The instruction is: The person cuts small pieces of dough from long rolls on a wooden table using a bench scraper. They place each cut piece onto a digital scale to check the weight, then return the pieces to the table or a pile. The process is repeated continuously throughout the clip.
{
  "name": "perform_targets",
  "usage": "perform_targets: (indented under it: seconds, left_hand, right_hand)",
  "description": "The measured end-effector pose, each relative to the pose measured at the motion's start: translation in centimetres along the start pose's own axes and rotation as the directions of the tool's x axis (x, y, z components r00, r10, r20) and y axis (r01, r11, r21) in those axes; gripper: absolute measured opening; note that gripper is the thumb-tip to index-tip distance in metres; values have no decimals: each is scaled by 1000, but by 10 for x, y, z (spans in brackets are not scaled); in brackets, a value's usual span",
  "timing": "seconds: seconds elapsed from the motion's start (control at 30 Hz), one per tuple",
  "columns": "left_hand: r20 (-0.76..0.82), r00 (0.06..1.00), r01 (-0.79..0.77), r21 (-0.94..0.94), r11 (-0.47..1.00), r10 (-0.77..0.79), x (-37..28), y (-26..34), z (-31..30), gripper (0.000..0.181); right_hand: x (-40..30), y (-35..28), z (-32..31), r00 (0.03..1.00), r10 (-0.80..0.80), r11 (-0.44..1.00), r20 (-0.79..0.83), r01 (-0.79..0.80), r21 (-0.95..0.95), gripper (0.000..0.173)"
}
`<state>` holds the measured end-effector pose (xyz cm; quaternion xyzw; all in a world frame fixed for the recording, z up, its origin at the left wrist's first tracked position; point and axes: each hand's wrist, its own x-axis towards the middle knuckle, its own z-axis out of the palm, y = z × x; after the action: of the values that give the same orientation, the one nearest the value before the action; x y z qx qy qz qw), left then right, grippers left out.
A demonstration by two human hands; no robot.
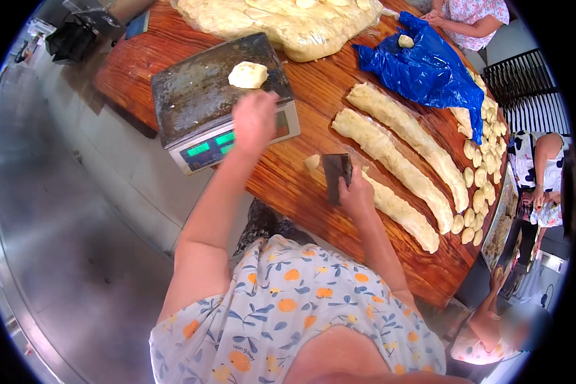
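A lump of dough (248, 75) sits on the worn metal platform of a digital scale (192, 91) with lit green displays. My left hand (255, 117) is over the scale's front edge, just short of the lump; it is blurred, with its fingers hidden beneath it. In my right hand (358, 194) is a flat bench scraper (336, 176), held above the wooden table (288, 177). Beside the scraper lies a dough rope (403, 211), its near part covered by my right hand. A small dough piece (312, 162) rests left of the blade.
Two more dough ropes (393, 163) (413, 144) lie farther right. Several small dough pieces (480, 192) line the table's right side, near a blue plastic bag (427, 72). A large dough mass (288, 24) under clear film is at the back. Other people (480, 19) are around the table.
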<state>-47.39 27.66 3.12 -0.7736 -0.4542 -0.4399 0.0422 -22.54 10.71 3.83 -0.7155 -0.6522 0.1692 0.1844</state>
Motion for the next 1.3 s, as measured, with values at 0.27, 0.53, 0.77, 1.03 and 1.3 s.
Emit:
perform_targets:
  seconds: [0.27, 0.53, 0.77, 1.03, 1.3]
  left_hand:
    - [457, 887, 105, -325, 940, 59, -109, 88, 45, 30]
    - [513, 855, 282, -333, 900, -78, -103, 79, 31, 32]
    - [474, 850, 428, -373, 824, -227, -105, 84, 33, 25]
    - [463, 858, 406, -342, 847, -224, -118, 80, 34, 17]
    - [488, 851, 324, -194, 926, -195, -92, 62, 35, 9]
  right_hand:
    - [-3, 17, 3, 999, 50, 986, 19, -46, -160, 28]
    - [2, 15, 5, 995, 57, 983, 78, -42, -181, 28]
    - [4, 11, 3, 999, 33, 999, 12, -33, -19, 30]
    - [18, -15, 14, 983, -13, 995, 183, 31, -99, 27]
    - [36, -41, 16, 964, -28, 976, 265, 84, -201, 21]
